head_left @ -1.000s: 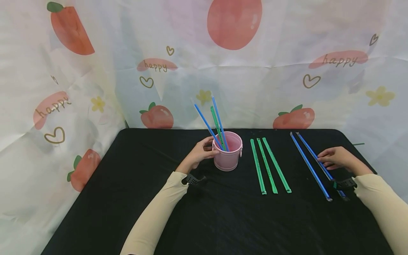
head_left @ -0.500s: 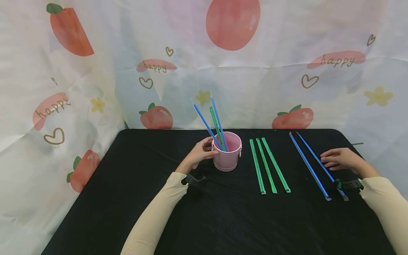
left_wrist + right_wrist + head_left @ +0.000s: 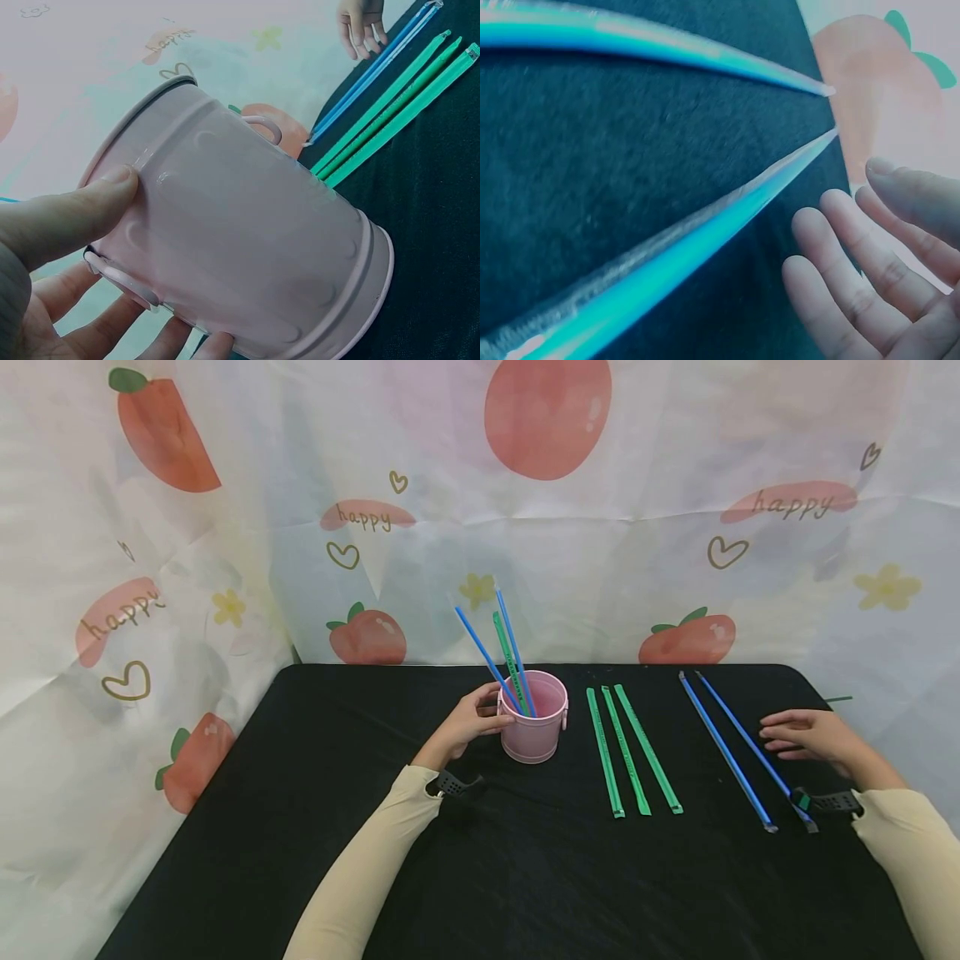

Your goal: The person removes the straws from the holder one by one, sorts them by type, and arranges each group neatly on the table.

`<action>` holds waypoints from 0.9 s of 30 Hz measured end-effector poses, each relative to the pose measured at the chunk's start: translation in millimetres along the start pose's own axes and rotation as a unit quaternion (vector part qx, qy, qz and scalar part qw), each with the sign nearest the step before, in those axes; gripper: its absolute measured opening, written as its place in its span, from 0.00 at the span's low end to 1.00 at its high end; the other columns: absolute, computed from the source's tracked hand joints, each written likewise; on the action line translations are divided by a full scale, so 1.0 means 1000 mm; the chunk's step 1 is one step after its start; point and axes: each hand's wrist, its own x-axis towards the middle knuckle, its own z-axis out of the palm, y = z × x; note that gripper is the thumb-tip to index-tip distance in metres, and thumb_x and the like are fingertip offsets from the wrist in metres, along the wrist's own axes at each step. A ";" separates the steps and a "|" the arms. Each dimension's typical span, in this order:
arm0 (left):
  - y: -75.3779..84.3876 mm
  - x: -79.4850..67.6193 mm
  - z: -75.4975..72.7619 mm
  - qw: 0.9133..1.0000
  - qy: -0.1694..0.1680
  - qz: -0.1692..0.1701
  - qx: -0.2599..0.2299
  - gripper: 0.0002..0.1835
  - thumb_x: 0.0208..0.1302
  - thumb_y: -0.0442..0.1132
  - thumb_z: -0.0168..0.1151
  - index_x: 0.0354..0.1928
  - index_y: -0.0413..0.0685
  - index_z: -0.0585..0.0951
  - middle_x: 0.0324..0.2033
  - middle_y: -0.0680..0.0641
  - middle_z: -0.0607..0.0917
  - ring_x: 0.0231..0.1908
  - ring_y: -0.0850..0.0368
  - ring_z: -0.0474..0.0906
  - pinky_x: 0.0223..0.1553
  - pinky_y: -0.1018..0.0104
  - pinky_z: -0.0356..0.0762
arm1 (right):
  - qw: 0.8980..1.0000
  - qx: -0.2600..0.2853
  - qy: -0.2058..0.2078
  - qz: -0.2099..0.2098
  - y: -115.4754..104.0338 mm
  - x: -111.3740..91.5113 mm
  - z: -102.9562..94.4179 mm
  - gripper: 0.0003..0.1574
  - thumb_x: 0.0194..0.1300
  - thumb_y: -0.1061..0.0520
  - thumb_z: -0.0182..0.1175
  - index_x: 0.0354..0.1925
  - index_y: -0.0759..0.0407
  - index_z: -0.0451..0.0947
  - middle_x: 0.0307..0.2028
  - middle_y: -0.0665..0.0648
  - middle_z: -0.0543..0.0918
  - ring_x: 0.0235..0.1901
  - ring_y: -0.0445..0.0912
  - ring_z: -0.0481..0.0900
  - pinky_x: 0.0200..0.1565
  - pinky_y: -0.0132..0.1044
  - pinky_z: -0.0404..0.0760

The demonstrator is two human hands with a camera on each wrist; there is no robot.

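Here, a pink bucket (image 3: 530,743) stands on the black table (image 3: 562,885) with a little loop (image 3: 129,284) on each side, and two blue straws (image 3: 478,645) and a green straw (image 3: 507,648) poke up from it, their bottoms hidden inside. The left hand (image 3: 472,717) pinches the bucket's side, its fingers partly out of sight behind. The right hand (image 3: 812,735), fingers loose, holds nothing, just beside two flat-lying blue straws (image 3: 726,751).

Upright pink bucket (image 3: 531,742) with leaning blue straws (image 3: 477,643) and green straw (image 3: 507,652) inside, well left of two flat-lying blue straws (image 3: 726,752).
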 end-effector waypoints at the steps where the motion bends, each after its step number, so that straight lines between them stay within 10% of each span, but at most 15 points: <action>1: 0.000 0.000 0.000 1.000 0.000 -0.001 0.000 0.34 0.61 0.30 0.59 0.69 0.45 0.60 0.66 0.36 0.65 0.63 0.39 0.68 0.55 0.52 0.76 | 1.000 0.010 0.002 -0.008 -0.001 0.000 0.000 0.07 0.68 0.57 0.54 0.43 0.48 0.78 0.32 0.33 0.83 0.31 0.35 0.84 0.34 0.34 0.85; 9: 0.000 -0.002 0.000 1.000 -0.002 0.002 -0.002 0.35 0.61 0.30 0.59 0.69 0.45 0.59 0.66 0.37 0.65 0.63 0.39 0.68 0.56 0.51 0.75 | 0.998 0.016 0.021 -0.064 -0.016 -0.003 0.005 0.18 0.70 0.59 0.51 0.39 0.31 0.74 0.33 0.31 0.82 0.32 0.31 0.83 0.32 0.29 0.83; 27: -0.002 0.001 -0.001 1.000 -0.002 0.001 -0.004 0.34 0.61 0.29 0.59 0.69 0.45 0.60 0.66 0.37 0.65 0.63 0.40 0.68 0.56 0.51 0.75 | 0.986 0.004 0.072 -0.149 -0.062 -0.010 0.028 0.14 0.68 0.60 0.53 0.44 0.39 0.72 0.34 0.29 0.81 0.33 0.29 0.82 0.32 0.25 0.82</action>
